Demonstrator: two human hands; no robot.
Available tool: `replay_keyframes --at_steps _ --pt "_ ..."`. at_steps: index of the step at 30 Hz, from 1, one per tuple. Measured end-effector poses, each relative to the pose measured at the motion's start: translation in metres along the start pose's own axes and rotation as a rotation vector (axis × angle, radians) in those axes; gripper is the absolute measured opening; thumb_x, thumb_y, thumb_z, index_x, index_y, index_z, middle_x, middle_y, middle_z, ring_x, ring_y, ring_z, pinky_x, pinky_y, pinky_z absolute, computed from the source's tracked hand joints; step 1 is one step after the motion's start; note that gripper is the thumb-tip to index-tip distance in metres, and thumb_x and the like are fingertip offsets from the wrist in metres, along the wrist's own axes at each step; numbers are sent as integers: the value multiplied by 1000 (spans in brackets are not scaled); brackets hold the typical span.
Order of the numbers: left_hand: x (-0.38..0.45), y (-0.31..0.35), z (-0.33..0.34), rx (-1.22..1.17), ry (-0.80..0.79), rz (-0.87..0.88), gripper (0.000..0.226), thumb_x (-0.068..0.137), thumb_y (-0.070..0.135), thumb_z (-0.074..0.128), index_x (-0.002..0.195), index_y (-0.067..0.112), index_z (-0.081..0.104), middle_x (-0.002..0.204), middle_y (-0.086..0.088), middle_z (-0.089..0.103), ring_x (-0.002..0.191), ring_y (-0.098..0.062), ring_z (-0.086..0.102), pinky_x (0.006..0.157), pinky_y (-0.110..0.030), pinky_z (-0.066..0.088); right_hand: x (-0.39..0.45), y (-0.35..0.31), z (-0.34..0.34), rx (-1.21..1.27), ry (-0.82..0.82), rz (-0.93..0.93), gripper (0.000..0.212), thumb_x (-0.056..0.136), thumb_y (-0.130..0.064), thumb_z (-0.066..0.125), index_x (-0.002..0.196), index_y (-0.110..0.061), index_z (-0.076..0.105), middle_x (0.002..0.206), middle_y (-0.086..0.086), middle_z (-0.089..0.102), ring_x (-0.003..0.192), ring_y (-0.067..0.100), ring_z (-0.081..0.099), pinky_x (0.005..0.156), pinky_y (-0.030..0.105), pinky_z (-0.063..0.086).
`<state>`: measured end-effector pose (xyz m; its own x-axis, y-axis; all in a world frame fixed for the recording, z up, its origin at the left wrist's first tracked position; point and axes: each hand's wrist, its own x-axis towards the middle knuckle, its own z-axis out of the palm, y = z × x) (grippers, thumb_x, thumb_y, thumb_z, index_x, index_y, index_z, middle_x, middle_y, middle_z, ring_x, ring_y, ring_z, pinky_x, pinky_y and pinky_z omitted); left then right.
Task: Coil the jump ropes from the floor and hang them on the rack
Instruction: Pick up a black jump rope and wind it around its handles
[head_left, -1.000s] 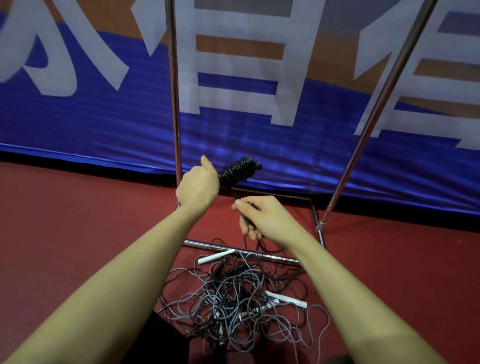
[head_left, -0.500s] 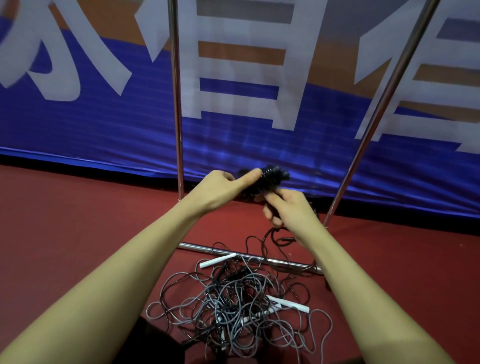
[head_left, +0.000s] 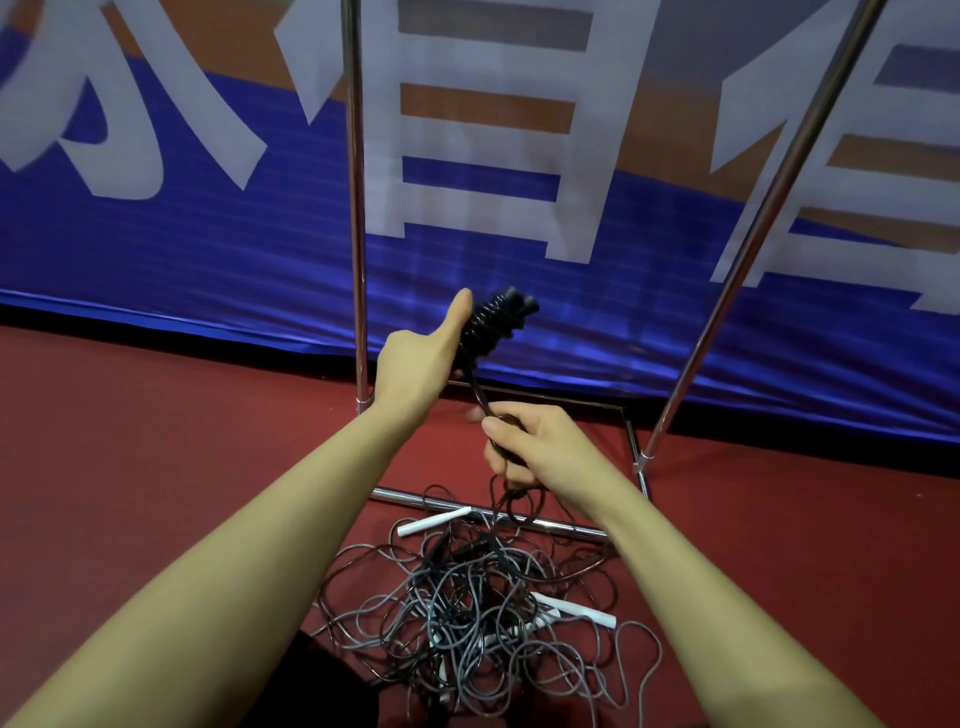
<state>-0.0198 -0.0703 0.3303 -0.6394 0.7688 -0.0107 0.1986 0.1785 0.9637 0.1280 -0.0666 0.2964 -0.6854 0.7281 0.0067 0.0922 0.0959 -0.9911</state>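
The left hand (head_left: 421, 364) grips a pair of black handles (head_left: 498, 317) already wound with black cord, its thumb laid straight up along the bundle and its fingers hidden behind it. Just below, the right hand (head_left: 540, 447) is closed round the loose run of the same black rope (head_left: 478, 392), pinching it between thumb and curled fingers; the cord stretches taut between the two hands, then drops from the right fist toward the floor. This reads as the coiling step, with one rope being wrapped turn by turn round its own handles. The next move probably calls for the right hand to carry the cord round the bundle while drawing more slack up, and the slack looks likely to snag, since it runs into the tangled pile (head_left: 467, 613) of grey and black ropes on the red floor (head_left: 156, 467), where white handles (head_left: 576, 610) poke out. That pile lies against the near base bar of the metal rack (head_left: 356, 208), between its two uprights. Nothing visibly hangs on the rack, whose top is out of view, so much of the task seems to remain. A blue banner (head_left: 182, 249) stands behind.
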Motion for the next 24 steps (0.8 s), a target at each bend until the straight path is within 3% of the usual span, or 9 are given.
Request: replay_keyframes --at_steps 4,7,11,16,19,24 --pt "5 -8 4 125 68 70 70 79 72 51 53 10 35 52 -1 40 50 -19 40 51 -33 29 -2 -3 0 2 -61 -37 18 95 -1 49 113 -1 54 55 0 51 37 4 32 46 20 27" --pt "9 -12 2 203 123 91 68 86 67 46 53 9 36 52 -2 42 50 -19 41 51 -32 31 -2 -4 3 -53 -68 -34 22 94 0 52 116 3 53 55 4 53 34 5 39 42 17 32" --pt "12 -17 -2 288 155 148 64 89 64 40 53 11 35 53 -1 41 54 -22 41 56 -33 31 1 -1 6 -115 -23 -47 25 93 -2 54 116 -9 49 56 0 56 39 8 46 45 17 38" --pt "13 -11 -5 311 -94 178 71 86 73 35 72 5 53 64 -1 51 66 -22 51 58 -31 36 2 -6 -6 -52 103 -84 25 94 3 48 119 -3 45 58 1 47 42 0 41 46 15 33" --pt "7 -2 -8 253 -257 169 66 80 73 47 95 12 65 61 2 48 48 -13 42 45 -25 31 2 -10 -15 70 152 -114 22 94 7 45 115 0 47 54 2 45 39 1 38 45 16 31" --pt "6 -6 -7 246 -93 355 47 78 60 64 79 13 68 48 7 41 45 -9 39 46 -23 29 0 -10 -14 161 74 -109 24 93 6 48 116 0 48 50 -3 49 39 6 33 46 19 30"
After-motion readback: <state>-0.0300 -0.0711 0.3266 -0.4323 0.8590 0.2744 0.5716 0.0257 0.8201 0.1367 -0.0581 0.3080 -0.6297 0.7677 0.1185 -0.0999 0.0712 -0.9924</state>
